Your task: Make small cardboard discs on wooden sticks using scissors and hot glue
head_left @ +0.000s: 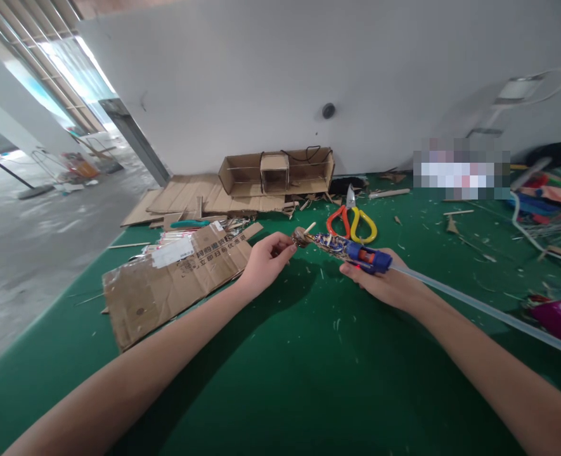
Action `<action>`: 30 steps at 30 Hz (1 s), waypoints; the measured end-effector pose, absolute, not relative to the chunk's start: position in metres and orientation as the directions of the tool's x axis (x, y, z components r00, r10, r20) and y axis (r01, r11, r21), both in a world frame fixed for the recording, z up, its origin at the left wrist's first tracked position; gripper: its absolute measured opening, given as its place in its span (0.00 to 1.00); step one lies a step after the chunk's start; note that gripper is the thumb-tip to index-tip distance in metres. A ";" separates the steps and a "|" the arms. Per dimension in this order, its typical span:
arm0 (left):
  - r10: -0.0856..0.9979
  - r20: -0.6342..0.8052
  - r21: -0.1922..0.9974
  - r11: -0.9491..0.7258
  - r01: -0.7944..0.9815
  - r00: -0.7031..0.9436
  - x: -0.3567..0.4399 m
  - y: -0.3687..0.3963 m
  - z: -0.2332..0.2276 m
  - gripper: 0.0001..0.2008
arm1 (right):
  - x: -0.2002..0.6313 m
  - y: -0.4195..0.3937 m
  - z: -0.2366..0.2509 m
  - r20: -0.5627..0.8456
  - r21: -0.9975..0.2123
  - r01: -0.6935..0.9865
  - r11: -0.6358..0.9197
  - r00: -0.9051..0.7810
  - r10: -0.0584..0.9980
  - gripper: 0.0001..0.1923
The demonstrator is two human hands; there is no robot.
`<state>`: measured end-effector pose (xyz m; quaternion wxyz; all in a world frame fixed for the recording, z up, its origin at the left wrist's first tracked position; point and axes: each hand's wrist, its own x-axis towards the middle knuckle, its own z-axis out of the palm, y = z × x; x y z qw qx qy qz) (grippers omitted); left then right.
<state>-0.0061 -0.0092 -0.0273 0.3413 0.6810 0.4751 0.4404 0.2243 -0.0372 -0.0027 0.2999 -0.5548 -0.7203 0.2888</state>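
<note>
Glue gun (363,253): blue body, grimy crusted front, tip toward 9 o'clock. 1 long translucent glue stick (489,310) trailing from rear toward 4 o'clock. Small brown lump (300,237) just beside tip; pale stick (310,227) there, slanting toward 2 o'clock.

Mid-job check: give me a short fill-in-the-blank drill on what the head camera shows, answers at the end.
A long translucent stick trails from the back of the blue ____ in the right hand.
The small piece at the fingertips of the left hand is ____ in colour.
The scissors have one orange-red handle and one ____ handle.
The tabletop is ____.

Missing words: glue gun; brown; yellow; green.
</note>
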 end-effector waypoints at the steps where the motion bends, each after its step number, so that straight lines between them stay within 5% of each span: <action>1: 0.948 0.275 0.884 -0.315 0.344 0.162 -0.006 -0.009 -0.027 0.08 | 0.225 -0.037 -0.003 0.105 -0.751 0.627 0.208 -0.198 0.975 0.14; 30: 0.943 0.255 0.895 -0.314 0.316 0.213 -0.006 -0.008 -0.027 0.10 | 0.224 -0.039 -0.001 0.064 -0.768 0.617 0.170 -0.190 0.980 0.18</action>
